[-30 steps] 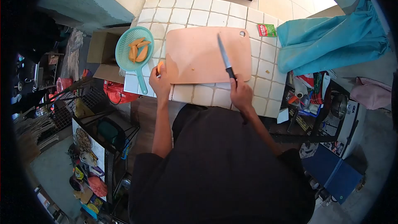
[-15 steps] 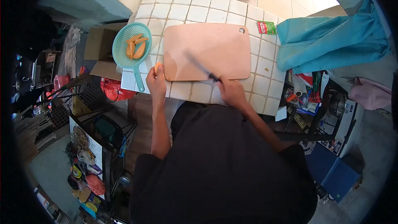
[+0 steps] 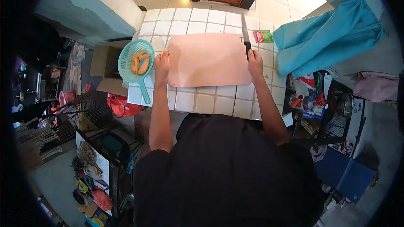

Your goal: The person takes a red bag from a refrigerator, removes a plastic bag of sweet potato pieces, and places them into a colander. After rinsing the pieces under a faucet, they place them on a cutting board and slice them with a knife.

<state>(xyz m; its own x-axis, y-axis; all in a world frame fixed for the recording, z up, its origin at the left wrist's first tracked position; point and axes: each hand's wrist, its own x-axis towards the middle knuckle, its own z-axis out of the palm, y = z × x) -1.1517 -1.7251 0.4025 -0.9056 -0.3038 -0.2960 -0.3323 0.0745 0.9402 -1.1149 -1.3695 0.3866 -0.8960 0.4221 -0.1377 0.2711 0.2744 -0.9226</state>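
Note:
My left hand (image 3: 161,66) is closed on a small orange piece (image 3: 163,53) at the left edge of the pink cutting board (image 3: 208,61). At the board's right edge my right hand (image 3: 255,64) is wrapped round the black handle of a knife (image 3: 245,29), whose blade points away from me. Left of the board lies a light green strainer (image 3: 122,62) with a long handle, holding several orange wedges (image 3: 143,66). The board's surface shows no food on it.
A green and red packet (image 3: 263,36) lies on the white tiled table (image 3: 198,101) at the back right. A turquoise cloth (image 3: 320,38) hangs at the right. Below the left side are a cardboard box (image 3: 104,63) and a red bag (image 3: 122,105).
My right hand has moved right with the knife, from over the board to its right edge, and the blade now points forward. My left hand still holds the orange piece. The view has shifted slightly.

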